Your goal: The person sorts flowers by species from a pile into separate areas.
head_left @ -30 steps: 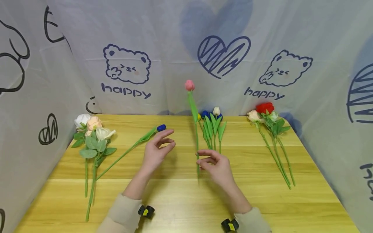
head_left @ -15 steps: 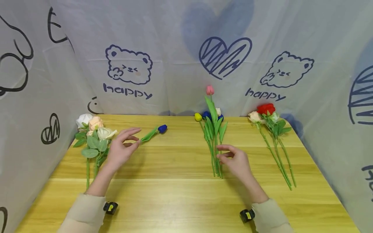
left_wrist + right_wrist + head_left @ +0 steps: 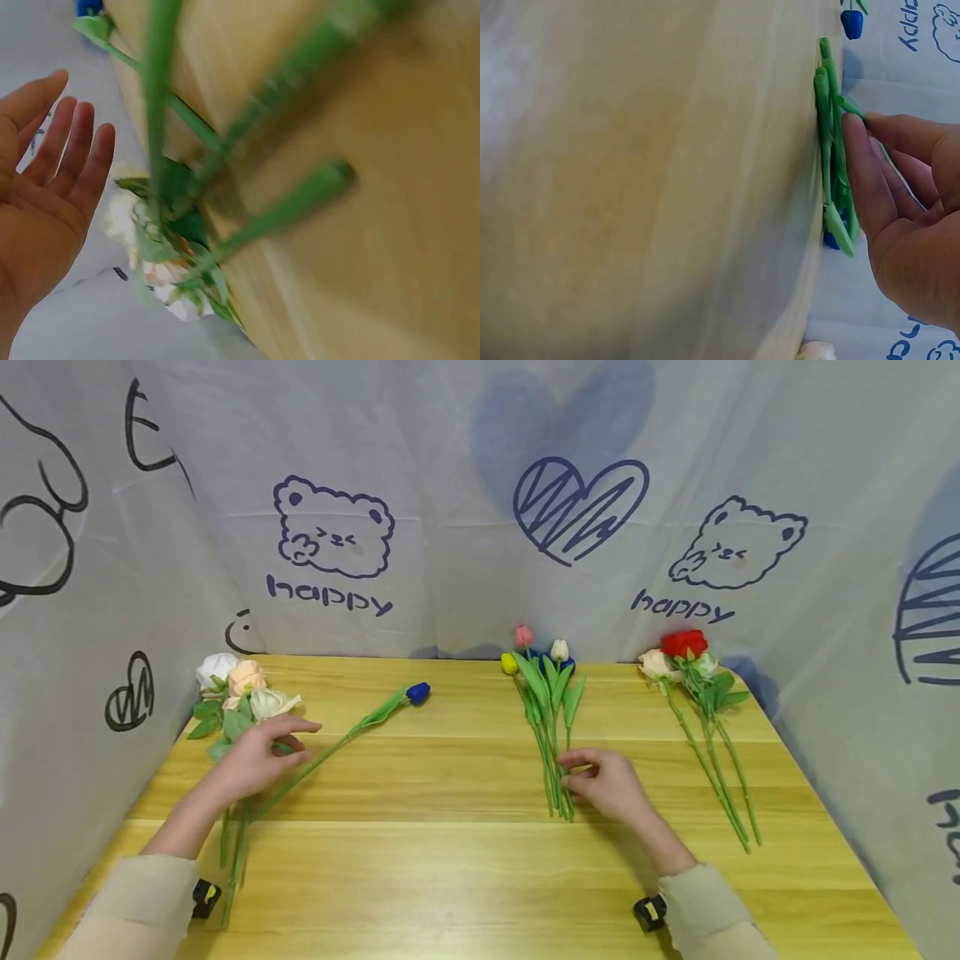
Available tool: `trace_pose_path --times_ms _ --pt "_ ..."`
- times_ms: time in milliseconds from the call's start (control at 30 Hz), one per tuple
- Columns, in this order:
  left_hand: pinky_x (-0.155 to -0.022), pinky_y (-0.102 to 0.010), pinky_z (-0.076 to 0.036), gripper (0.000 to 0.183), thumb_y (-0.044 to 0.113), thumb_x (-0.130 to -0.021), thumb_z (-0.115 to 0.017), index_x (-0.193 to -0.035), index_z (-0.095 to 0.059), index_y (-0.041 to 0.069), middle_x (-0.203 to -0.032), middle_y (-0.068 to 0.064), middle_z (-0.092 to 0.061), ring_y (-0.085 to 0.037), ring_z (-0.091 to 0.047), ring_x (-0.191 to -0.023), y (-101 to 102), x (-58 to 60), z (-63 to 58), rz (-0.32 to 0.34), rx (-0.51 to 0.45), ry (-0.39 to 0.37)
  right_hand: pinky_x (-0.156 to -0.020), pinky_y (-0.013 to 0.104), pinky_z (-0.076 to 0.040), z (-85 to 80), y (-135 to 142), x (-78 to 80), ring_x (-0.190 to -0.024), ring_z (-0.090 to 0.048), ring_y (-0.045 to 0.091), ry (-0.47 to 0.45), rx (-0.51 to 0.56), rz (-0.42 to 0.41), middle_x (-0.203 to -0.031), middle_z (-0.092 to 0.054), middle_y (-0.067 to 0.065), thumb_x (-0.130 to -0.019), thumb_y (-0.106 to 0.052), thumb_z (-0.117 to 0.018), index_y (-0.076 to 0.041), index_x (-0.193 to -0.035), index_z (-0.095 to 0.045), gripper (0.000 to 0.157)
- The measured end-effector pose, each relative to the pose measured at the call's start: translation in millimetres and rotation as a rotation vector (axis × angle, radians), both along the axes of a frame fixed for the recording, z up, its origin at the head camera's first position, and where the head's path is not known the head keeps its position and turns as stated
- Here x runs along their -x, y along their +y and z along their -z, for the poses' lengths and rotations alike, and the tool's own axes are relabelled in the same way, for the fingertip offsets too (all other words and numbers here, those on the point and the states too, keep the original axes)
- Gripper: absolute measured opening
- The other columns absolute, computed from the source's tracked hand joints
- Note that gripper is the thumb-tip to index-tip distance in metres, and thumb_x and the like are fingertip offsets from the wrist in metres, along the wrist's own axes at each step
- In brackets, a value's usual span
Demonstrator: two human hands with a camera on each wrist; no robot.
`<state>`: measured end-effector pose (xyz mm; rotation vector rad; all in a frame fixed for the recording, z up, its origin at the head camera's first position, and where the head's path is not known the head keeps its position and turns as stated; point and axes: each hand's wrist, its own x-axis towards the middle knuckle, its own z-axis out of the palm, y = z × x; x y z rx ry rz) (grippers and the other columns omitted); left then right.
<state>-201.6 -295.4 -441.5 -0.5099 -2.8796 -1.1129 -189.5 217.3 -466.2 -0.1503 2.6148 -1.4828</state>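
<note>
Closest to me are my beige sleeves, a small black device at each cuff. My hands are well apart. My left hand holds nothing, fingers loosely extended above the pale roses, whose stems run toward me along the left side of the wooden bench. My right hand pinches a green stem between thumb and forefinger, low on the middle bunch; it slants up to the pink tulip.

Between my hands, a blue tulip lies alone, its stem angling back past my left hand to the rose stems; whether they touch I can't tell. Beyond my right fingers, the pink bloom lies above a yellow tulip, near a white tulip and partly hidden blue ones. Off to the right lies a red rose with two paler blooms. Behind everything hangs a printed cloth.
</note>
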Motion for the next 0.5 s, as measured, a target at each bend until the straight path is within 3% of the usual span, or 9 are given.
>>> trace_pose_path --times_ms 233,500 --pt "-0.081 -0.028 -0.058 0.048 0.006 -0.09 -0.081 -0.136 -0.066 0.0 -0.129 -0.019 -0.068 -0.031 -0.068 -0.103 -11 6.6 11.0 0.085 0.035 -0.051 -0.069 0.034 -0.064 4.1 1 2.9 -0.085 -0.072 0.024 -0.057 0.04 -0.01 -0.116 -0.07 0.021 -0.092 0.006 -0.073 0.004 -0.121 -0.072 0.029" --pt "-0.08 -0.026 -0.057 0.048 0.009 -0.089 -0.083 -0.133 -0.067 -0.001 -0.119 -0.014 -0.072 -0.023 -0.068 -0.098 -14 11.4 19.2 0.107 0.044 -0.11 -0.072 0.036 -0.064 9.9 6 8.4 -0.087 -0.072 0.025 -0.123 0.128 -0.065 -0.116 -0.068 0.024 -0.094 0.003 -0.072 0.007 -0.126 -0.069 0.032"
